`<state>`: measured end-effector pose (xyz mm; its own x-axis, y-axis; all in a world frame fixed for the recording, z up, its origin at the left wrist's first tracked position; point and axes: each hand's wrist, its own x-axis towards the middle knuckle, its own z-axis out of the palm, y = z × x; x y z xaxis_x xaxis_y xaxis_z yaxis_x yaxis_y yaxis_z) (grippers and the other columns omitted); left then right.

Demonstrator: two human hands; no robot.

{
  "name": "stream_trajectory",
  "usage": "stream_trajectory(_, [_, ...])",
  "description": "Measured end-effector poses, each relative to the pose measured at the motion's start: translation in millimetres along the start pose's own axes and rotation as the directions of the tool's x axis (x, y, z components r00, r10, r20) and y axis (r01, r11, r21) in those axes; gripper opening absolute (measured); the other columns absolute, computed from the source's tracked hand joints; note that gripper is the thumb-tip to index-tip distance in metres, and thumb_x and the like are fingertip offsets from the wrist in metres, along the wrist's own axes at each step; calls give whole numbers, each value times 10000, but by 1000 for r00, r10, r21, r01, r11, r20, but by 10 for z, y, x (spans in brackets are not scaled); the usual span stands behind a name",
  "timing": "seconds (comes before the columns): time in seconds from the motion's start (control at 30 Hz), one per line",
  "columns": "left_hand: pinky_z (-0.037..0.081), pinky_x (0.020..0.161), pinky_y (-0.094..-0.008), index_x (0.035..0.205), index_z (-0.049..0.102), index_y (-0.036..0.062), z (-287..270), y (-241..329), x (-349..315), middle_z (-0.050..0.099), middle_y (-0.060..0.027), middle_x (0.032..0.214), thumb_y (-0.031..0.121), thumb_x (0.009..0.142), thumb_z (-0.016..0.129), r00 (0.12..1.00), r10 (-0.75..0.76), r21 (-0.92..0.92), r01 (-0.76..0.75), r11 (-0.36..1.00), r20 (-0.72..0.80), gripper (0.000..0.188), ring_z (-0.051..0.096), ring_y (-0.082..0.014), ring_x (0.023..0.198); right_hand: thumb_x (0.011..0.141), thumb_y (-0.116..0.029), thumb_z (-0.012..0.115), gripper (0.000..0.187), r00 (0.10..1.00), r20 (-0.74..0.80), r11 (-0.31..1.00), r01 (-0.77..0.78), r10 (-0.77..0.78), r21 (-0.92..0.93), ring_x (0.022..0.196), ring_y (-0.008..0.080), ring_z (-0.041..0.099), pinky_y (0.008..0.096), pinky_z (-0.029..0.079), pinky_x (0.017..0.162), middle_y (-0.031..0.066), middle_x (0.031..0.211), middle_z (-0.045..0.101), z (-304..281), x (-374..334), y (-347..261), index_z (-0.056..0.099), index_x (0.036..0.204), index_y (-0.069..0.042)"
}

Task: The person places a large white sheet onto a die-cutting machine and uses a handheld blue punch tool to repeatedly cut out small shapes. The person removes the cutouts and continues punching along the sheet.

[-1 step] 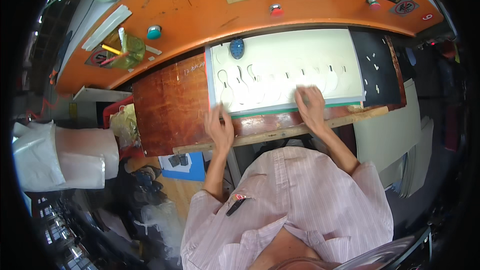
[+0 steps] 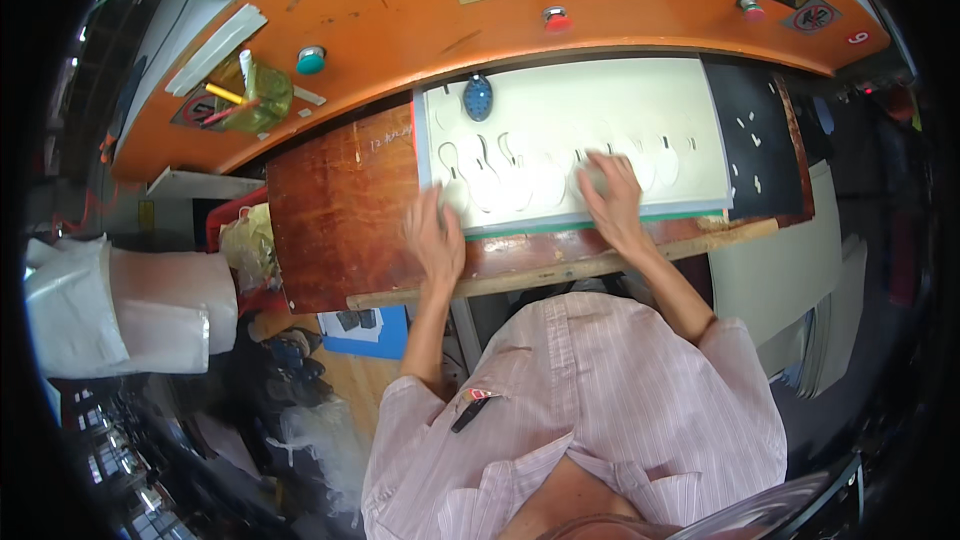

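A cream-white sheet (image 2: 600, 100) lies on the bench before me, with a row of cut, sole-like outlines and small slots across it. My left hand (image 2: 436, 238) is at the sheet's near left corner, fingers apart and pointing away from me, slightly blurred; no held thing shows in it. Over the near middle of the sheet is my right hand (image 2: 616, 202), thumb and fingers spread above one of the outlines. Whether its fingertips touch the sheet is too blurred to tell. A blue dotted oval object (image 2: 478, 98) rests at the sheet's far left.
Behind the sheet runs an orange machine front (image 2: 400, 30) with a green button (image 2: 311, 60) and red ones. A yellow-green holder (image 2: 262, 100) with pens hangs at the left. Small white scraps lie on a black surface (image 2: 745, 90) at the right. A wooden strip (image 2: 560, 268) edges the bench.
My right hand has moved slightly left and farther onto the sheet. The left hand has shifted a little away from me along the corner.
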<state>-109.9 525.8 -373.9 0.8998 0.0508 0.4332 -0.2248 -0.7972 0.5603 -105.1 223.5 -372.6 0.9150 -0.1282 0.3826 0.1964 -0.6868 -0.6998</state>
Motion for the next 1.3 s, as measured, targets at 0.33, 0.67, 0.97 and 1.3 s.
stream_trajectory(0.33, [232,1280,-479,1596,393,33,864,-284,1291,457,-205,1606,125,1045,505,934,76,-85,-49,995,349,570,357,-371,1533,812,-228,836,709,957,282,994,42,-70,103,1189,405,576,468,517,1010,246,1326,617,1380,1045,-488,544,1387,67])
stream_trajectory(0.67, [189,1291,-489,1587,420,40,874,-216,1169,439,-237,1612,140,1046,543,910,-18,0,20,1000,415,564,327,-365,1555,893,-179,822,666,769,576,515,-625,277,586,1061,211,688,324,550,945,214,1241,712,1098,1211,-129,549,1416,129])
stream_trajectory(0.97, [218,1281,-497,1544,464,-7,825,-116,1211,502,-259,1551,166,1038,564,923,-18,47,0,999,384,545,387,-390,1511,880,-155,833,685,873,374,752,-468,312,464,1125,219,669,360,532,999,165,1266,696,322,951,115,539,1459,64])
stream_trajectory(1.3, [606,852,-389,1404,563,47,1489,1396,866,712,-132,1228,534,1142,292,450,121,-441,893,-96,885,616,704,-206,1026,791,-142,843,704,996,89,966,-50,29,253,1205,353,606,422,558,956,190,1344,608,-466,664,-165,553,1416,8])
